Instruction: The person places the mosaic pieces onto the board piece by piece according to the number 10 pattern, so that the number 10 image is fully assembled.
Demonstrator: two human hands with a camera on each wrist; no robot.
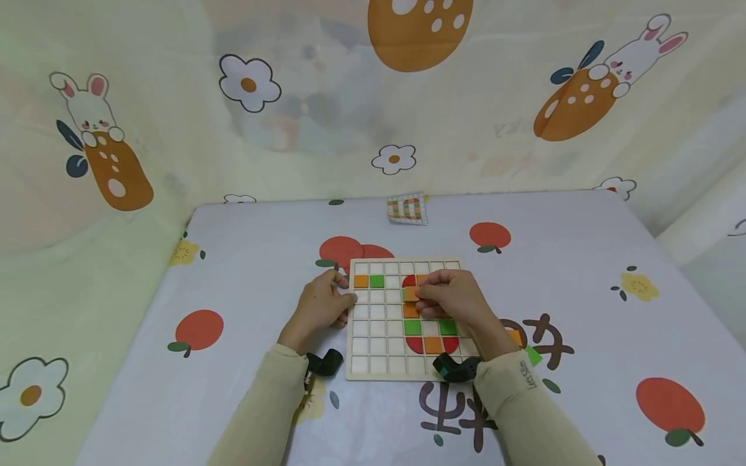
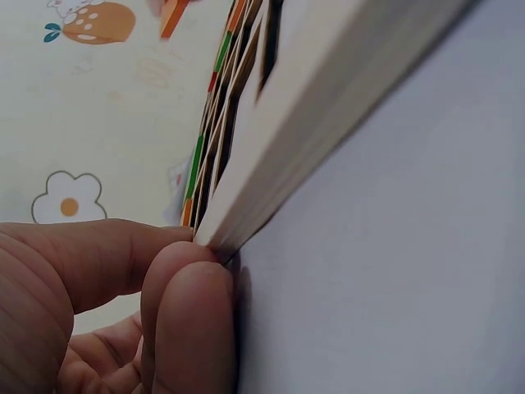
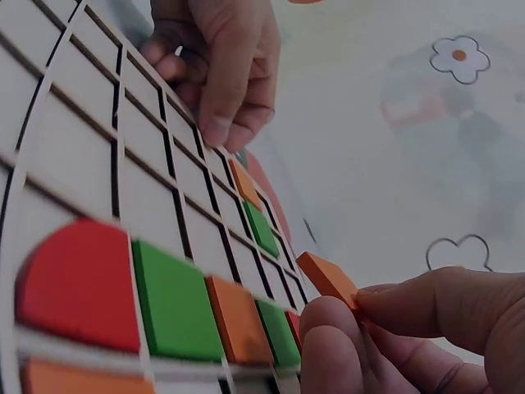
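A pale wooden grid board [image 1: 392,377] lies on the table, part-filled with colored tiles. My left hand [image 1: 320,301] grips its left edge, thumb and fingertips at the rim in the left wrist view. Between thumb and fingers my right hand [image 1: 457,298] pinches an orange square tile [image 3: 326,277], raised over the board's right half. Under that hand run red, green and orange tiles, among them a rounded red tile [image 3: 78,287] and a green square tile [image 3: 176,300]. An orange tile [image 1: 361,281] and a green tile [image 1: 377,281] sit side by side at the upper left. My right hand hides some cells.
A small card with a colored grid pattern [image 1: 408,208] lies at the back of the table. Right of the board, beside my right forearm, are a loose orange tile [image 1: 515,337] and a loose green tile [image 1: 533,355]. A printed cloth [image 1: 315,175] hangs behind the table.
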